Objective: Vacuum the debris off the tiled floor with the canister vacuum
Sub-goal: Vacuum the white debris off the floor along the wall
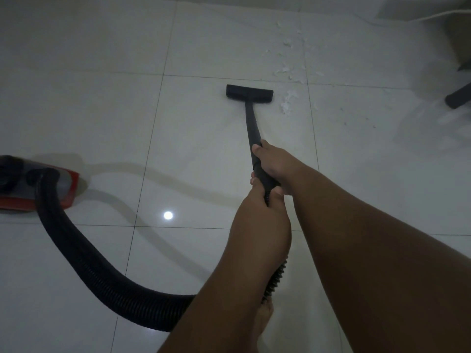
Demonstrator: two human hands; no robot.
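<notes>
A black vacuum wand (251,123) runs from my hands to a flat black floor nozzle (249,91) that rests on the white tiled floor (102,110). My right hand (274,161) grips the wand higher up. Just below it, my left hand (260,200) grips the wand's end, where the ribbed black hose (84,256) starts. The hose loops left to the red and grey canister (38,184) at the left edge. White scraps of debris (286,103) lie just right of the nozzle, and more debris is scattered beyond it, up and to the right.
A dark chair or furniture leg (458,96) stands at the right edge, with a box-like object (458,39) and a white cable (433,15) above it. My bare foot (262,319) shows under my forearms. A ceiling light glares off a tile.
</notes>
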